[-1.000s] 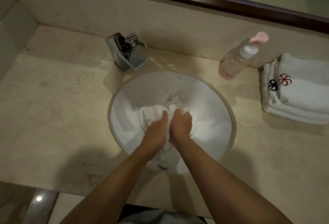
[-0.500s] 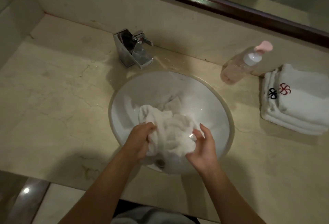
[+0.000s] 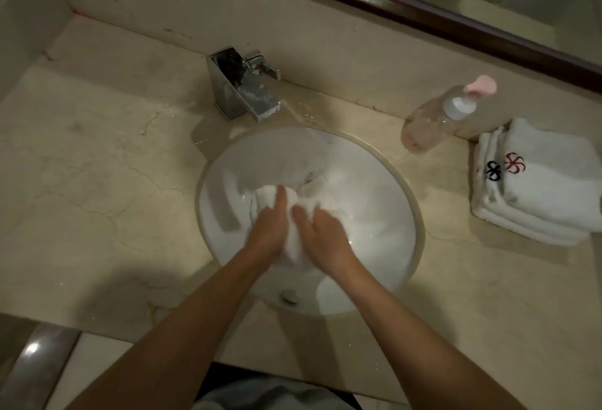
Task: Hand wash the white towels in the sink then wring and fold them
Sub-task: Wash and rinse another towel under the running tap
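A wet white towel (image 3: 294,214) is bunched up in the middle of the round white sink (image 3: 384,181). It is held by both hands. The left hand (image 3: 267,230) is laid on the towel's left side, with the fingers pointed up toward the tap (image 3: 242,87) and pressed into the cloth. The right hand (image 3: 324,233) is placed just beside it on the towel's right side, and its fingers are curled round the cloth. The two hands are kept close together, with a strip of towel seen between them.

A drain (image 3: 289,296) is seen near the sink's front edge. On the counter (image 3: 97,165), to the right, a clear bottle (image 3: 436,119) with a pink top is stood. Next to it, a stack of folded towels (image 3: 547,188) is set, well apart from the sink.
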A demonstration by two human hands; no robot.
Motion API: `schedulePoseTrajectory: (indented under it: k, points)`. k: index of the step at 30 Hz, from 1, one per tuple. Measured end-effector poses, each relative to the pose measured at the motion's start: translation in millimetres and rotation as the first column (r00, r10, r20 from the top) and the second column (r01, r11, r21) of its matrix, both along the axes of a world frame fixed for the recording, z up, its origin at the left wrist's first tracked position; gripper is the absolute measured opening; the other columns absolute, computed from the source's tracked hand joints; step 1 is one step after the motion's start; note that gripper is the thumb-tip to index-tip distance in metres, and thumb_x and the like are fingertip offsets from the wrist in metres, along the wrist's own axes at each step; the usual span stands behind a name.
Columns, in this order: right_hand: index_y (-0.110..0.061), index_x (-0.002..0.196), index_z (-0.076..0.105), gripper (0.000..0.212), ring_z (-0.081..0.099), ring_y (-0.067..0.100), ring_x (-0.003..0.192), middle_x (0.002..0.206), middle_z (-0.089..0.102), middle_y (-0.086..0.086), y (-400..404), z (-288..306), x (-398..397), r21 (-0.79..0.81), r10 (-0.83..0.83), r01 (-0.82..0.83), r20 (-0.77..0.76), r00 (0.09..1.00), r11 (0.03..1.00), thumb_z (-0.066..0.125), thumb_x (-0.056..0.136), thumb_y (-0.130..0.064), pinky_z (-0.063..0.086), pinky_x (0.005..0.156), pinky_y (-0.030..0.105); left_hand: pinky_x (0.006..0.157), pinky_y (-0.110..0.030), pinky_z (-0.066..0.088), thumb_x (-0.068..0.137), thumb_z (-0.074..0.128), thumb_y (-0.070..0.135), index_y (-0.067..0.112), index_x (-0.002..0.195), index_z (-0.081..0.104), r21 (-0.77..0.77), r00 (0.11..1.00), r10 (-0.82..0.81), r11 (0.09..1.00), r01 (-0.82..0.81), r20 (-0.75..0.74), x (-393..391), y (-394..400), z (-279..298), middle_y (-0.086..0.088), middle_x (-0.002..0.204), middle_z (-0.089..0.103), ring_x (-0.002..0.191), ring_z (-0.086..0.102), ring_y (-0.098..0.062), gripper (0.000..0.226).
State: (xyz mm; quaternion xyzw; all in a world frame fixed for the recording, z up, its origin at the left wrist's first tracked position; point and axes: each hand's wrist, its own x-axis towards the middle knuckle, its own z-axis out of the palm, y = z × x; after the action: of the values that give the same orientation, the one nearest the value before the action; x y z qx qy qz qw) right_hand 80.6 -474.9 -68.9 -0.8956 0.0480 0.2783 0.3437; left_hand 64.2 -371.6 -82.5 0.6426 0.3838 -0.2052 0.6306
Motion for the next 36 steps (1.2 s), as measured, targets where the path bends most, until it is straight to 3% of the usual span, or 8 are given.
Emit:
schedulePoseTrajectory:
  k: [6, 14, 21, 24, 26, 29, 33, 36]
  points:
    - [0.000, 0.129, 0.059, 0.047, 0.058, 0.031, 0.119, 0.125, 0.063, 0.014, 17.4, -9.6, 4.4, 0.114, -0.076, 0.103, -0.220, 0.973, 0.988, 0.039, 0.107, -0.035, 0.041, 0.105, 0.033, 0.099, -0.037, 0.045, 0.100, 0.025, 0.061, 0.005, 0.136, 0.053, -0.087, 0.993, -0.115, 0.990, 0.114, -0.008, 0.6, 19.9, -10.7, -0.016, 0.135, 0.058, 0.123, 0.056, -0.032, 0.073]
    - [0.003, 0.111, 0.066, 0.044, 0.064, 0.034, 0.105, 0.110, 0.069, 0.020, 32.8, -20.5, 11.3, 0.148, -0.053, 0.066, -0.091, 0.994, 0.987, 0.039, 0.106, -0.032, 0.048, 0.098, 0.045, 0.088, -0.033, 0.044, 0.106, 0.033, 0.038, 0.002, 0.144, 0.040, 0.042, 0.964, -0.267, 0.963, 0.266, 0.011, 5.1, 19.7, -12.5, -0.024, 0.136, 0.053, 0.124, 0.053, -0.034, 0.053]
    - [-0.001, 0.114, 0.062, 0.041, 0.064, 0.031, 0.104, 0.110, 0.067, 0.015, 11.6, -35.4, 39.3, -0.043, -0.359, 0.358, -0.021, 0.933, 0.933, 0.035, 0.107, -0.031, 0.051, 0.095, 0.042, 0.085, -0.030, 0.050, 0.102, 0.037, 0.047, 0.008, 0.107, 0.070, 0.260, 0.925, -0.312, 0.932, 0.253, 0.215, -21.4, 2.5, -12.7, -0.007, 0.095, 0.072, 0.090, 0.067, -0.019, 0.052]
    - [0.006, 0.128, 0.053, 0.034, 0.062, 0.037, 0.113, 0.120, 0.062, 0.022, -2.4, -37.1, 21.7, 0.343, -0.647, 0.757, -0.393, 0.653, 0.555, 0.036, 0.102, -0.009, 0.047, 0.106, 0.049, 0.075, -0.029, 0.047, 0.094, 0.058, 0.036, 0.010, 0.090, 0.070, 0.248, 0.931, -0.173, 0.964, 0.093, 0.322, -20.4, 11.8, -18.5, -0.005, 0.084, 0.070, 0.079, 0.063, -0.012, 0.029]
    - [0.013, 0.126, 0.056, 0.043, 0.061, 0.039, 0.111, 0.118, 0.061, 0.026, -28.6, -33.9, 9.4, 0.501, -0.573, 0.839, -0.631, 0.523, 0.213, 0.034, 0.090, 0.002, 0.042, 0.110, 0.049, 0.078, -0.032, 0.048, 0.075, 0.061, 0.024, 0.005, 0.088, 0.068, -0.143, 0.931, 0.287, 0.955, -0.259, 0.226, -21.4, 24.9, -25.1, -0.014, 0.089, 0.069, 0.086, 0.062, -0.020, 0.024]
    - [0.002, 0.122, 0.064, 0.041, 0.061, 0.035, 0.117, 0.122, 0.064, 0.020, -46.8, -18.4, -6.7, 0.533, -0.372, 0.846, -0.790, 0.487, -0.026, 0.041, 0.097, -0.022, 0.037, 0.113, 0.043, 0.088, -0.037, 0.054, 0.078, 0.058, 0.019, 0.001, 0.111, 0.063, -0.679, 0.812, 0.570, 0.548, -0.489, -0.124, -22.1, 45.1, -30.4, -0.020, 0.117, 0.064, 0.102, 0.064, -0.031, 0.038]
    - [-0.008, 0.136, 0.058, 0.069, 0.057, 0.035, 0.127, 0.134, 0.061, 0.019, -9.7, -11.8, -7.8, 0.482, -0.336, 0.724, -0.662, 0.670, 0.493, 0.055, 0.094, -0.062, 0.038, 0.116, 0.047, 0.088, -0.034, 0.054, 0.089, 0.050, 0.067, 0.014, 0.102, 0.063, -0.507, 0.934, 0.328, 0.786, -0.354, -0.143, 1.8, 28.1, -31.9, -0.010, 0.100, 0.068, 0.093, 0.065, -0.022, 0.056]
    - [-0.011, 0.095, 0.065, 0.042, 0.068, 0.028, 0.083, 0.088, 0.071, 0.010, 29.6, -18.7, -5.8, 0.165, -0.271, 0.259, 0.055, 0.961, 0.952, 0.050, 0.098, -0.050, 0.055, 0.084, 0.045, 0.082, -0.024, 0.052, 0.099, 0.027, 0.061, 0.017, 0.102, 0.068, -0.213, 0.995, 0.095, 0.972, -0.098, -0.028, 12.8, 9.6, -17.0, -0.014, 0.099, 0.069, 0.089, 0.065, -0.021, 0.060]
